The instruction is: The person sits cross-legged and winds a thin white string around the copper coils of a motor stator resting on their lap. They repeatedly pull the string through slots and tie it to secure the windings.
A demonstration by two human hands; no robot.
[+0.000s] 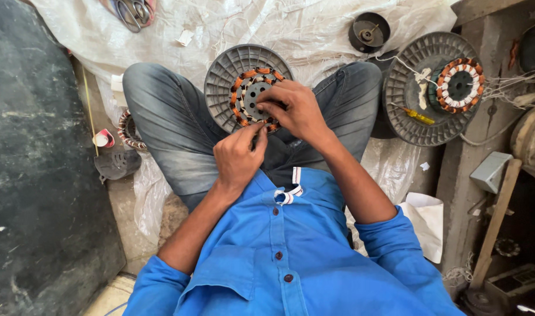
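Observation:
A grey ribbed plastic disc [223, 73] rests on my lap between my knees. On it sits a round motor stator [250, 96] with copper-coloured wire coils around a holed metal core. My right hand [296, 108] lies over the stator's right side, fingers pinched on the windings. My left hand [238, 155] is at the stator's lower edge, thumb and fingers closed on the coil there. What the fingertips pinch is too small to make out.
A second grey disc [410, 88] with a wound stator [459, 86] and a yellow tool [418, 116] lies at right. A black round part [368, 32] sits behind, scissors [133, 13] at top left, another coil ring [127, 131] at left, wooden handle [496, 219] at right.

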